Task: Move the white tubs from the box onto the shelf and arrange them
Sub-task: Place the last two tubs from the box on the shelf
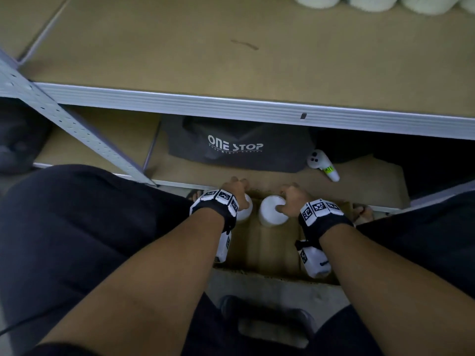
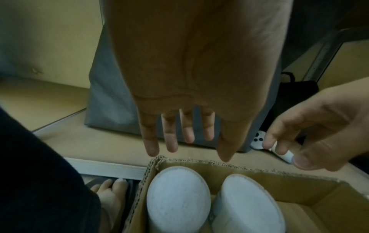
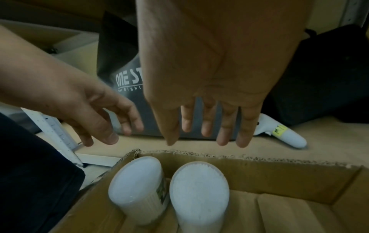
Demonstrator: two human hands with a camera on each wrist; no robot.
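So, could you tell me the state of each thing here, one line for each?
left hand: open, fingers straight, above the box, holding nothing
right hand: open, holding nothing
left tub: upright in the box
right tub: upright in the box, beside the first
box: open at the top
grey bag: on the lower shelf
white controller: lying on its side

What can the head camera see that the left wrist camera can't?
Only the head view shows the upper shelf with pale tubs at its back, both wristbands, and the ONE STOP lettering on the grey bag. Only the left wrist view shows the left hand's palm, its straight fingers above the box, and bare toes beside it. Both show two white tubs in the box, the right hand and the white controller.
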